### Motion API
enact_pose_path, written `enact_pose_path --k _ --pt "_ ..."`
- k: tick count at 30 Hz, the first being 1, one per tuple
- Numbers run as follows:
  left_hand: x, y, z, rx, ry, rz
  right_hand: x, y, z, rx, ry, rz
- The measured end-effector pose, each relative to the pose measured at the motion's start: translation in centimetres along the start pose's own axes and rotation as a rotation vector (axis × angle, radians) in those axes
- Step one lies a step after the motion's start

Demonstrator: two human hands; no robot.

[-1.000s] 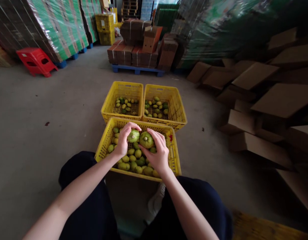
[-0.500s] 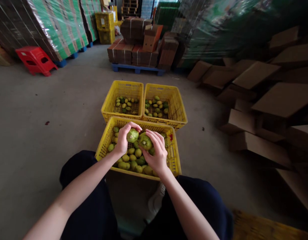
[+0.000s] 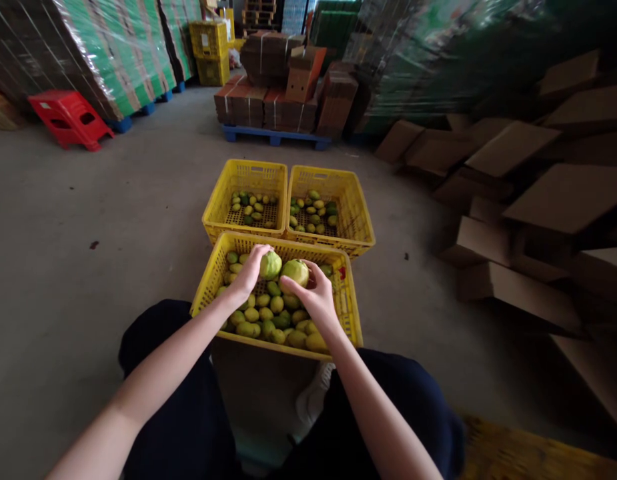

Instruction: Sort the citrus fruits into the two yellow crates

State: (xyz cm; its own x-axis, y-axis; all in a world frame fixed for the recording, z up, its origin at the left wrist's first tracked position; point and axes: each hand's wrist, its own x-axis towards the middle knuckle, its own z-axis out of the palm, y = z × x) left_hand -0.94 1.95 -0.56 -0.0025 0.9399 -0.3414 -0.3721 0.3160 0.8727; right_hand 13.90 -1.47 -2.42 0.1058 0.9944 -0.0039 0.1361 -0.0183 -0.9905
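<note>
My left hand is curled around a green lemon, its fingers over the far left side. In my right hand is a second, yellowish-green lemon, gripped between thumb and fingers. The two lemons are side by side with a small gap, above the near yellow crate. Below them, many green and yellow lemons lie in that crate, some hidden by my hands.
Two more yellow crates, left and right, hold a few lemons beyond the near one. Loose cardboard boxes spread on the right. A red stool stands at left, and flattened cartons sit on a blue pallet.
Both lemons have been turned in my hands and now show other sides. They are slightly farther apart; my right fingers have shifted around the right lemon.
</note>
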Motion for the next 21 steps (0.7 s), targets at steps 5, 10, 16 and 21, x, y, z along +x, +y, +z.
enact_pose_path --k 5,10,16,21 --pt "-0.1 0.4 -0.4 0.234 -0.036 -0.112 0.6 -0.1 -0.2 0.278 -0.074 0.367" --pt "0.3 0.0 -1.1 0.283 -0.182 -0.212 0.7 -0.9 -0.5 0.48 -0.267 0.625" --pt "1.2 -1.0 -1.5 0.392 -0.168 -0.29 0.7 -1.2 -0.3 0.577 -0.281 0.806" --pt "1.2 -1.1 -1.1 0.404 -0.176 -0.255 0.7 -1.3 -0.1 0.605 -0.26 0.859"
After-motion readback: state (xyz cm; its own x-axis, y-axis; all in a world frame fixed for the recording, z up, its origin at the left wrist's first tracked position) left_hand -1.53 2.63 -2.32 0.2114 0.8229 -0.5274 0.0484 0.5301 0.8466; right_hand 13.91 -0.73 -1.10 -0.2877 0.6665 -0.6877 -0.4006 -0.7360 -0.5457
